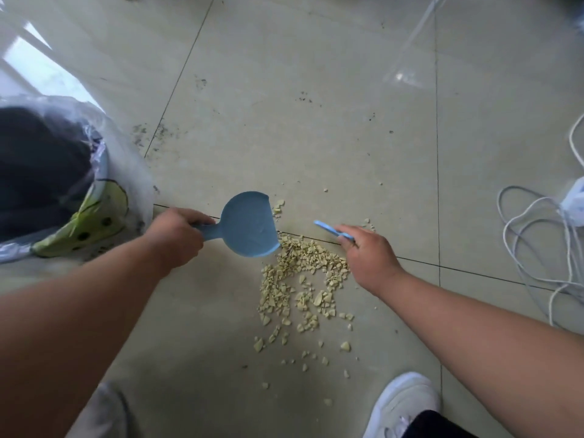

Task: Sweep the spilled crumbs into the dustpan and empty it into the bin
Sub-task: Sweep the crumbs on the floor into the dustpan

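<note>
Plastic-lined bin [47, 172] sits at the left edge of the frame. Just right of it my left hand [177, 237] is wrapped round the handle of the blue dustpan [248, 224], its open lip touching the crumbs [303, 279] at lower centre. My right hand [368, 257] pinches a small blue brush [331, 230] above the pile. I judge sweeping has barely started: next, drag the crumbs leftward into the pan.
</note>
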A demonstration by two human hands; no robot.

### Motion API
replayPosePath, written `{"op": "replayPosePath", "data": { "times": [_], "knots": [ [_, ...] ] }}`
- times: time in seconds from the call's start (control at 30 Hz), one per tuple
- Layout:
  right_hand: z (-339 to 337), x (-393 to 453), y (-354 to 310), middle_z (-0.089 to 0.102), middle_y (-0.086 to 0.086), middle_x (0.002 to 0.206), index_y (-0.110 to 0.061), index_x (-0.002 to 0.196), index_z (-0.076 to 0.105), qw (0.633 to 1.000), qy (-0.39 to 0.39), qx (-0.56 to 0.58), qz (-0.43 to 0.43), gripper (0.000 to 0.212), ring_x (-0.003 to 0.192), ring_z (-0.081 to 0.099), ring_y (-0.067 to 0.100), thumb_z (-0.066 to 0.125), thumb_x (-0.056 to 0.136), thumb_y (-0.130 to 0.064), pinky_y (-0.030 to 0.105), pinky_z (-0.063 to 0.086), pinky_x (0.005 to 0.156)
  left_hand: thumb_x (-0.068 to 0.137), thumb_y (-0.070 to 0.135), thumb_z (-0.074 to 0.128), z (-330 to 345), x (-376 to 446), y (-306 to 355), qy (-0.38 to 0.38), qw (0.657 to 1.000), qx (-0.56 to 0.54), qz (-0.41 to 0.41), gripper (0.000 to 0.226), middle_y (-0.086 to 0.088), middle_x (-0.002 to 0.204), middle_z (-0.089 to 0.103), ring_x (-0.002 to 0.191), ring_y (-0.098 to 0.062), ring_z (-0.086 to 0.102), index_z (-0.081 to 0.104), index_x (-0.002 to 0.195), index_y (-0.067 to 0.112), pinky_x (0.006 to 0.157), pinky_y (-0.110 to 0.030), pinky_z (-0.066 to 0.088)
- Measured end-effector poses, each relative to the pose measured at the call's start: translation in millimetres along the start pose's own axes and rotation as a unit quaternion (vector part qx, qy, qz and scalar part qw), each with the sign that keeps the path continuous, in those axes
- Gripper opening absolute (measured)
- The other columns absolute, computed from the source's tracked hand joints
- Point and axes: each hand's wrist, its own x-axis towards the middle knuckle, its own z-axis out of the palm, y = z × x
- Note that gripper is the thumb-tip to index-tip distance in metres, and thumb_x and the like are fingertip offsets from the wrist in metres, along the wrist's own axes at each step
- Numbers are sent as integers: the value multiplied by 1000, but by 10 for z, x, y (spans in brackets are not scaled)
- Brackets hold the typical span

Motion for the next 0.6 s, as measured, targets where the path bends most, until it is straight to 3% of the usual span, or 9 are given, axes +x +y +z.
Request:
{"op": "replayPosePath", "data": {
  "times": [0.1,0.27,0.37,0.5,0.6],
  "knots": [
    [-131,219,14,70,5,128,-17,135,68,998,46,20,40,33,105,60,14,57,103,-22,19,39,87,95,-13,48,29,-54,-144,22,990,-130,-57,38,-18,94,70,70,-33,68,74,101,14,75,-40,61],
    [-251,708,174,73,7,115,-20,131,69,992,97,-5,84,32,103,65,26,53,104,-25,25,41,79,100,-13,39,212,67,-410,27,959,-255,-120,45,-16,94,69,72,-26,68,69,120,13,57,-28,60],
    [-214,943,219,72,8,119,-20,130,69,990,92,-13,108,32,108,64,27,52,104,-26,23,37,79,103,-7,40,268,138,-480,25,946,-296,-129,42,-12,100,70,78,-22,68,69,120,17,53,-21,58],
    [-26,1129,131,69,5,130,-20,135,66,992,72,2,100,35,119,62,24,54,104,-28,18,35,84,103,5,47,299,241,-602,16,921,-363,-140,35,-3,103,66,83,-18,66,71,128,10,69,-23,58],
    [128,1177,-22,68,4,134,-20,137,65,994,65,10,82,35,122,62,22,54,104,-27,18,37,89,101,9,56,264,282,-718,21,904,-402,-143,34,-5,96,61,76,-15,62,69,132,2,62,-19,59]
  ]
}}
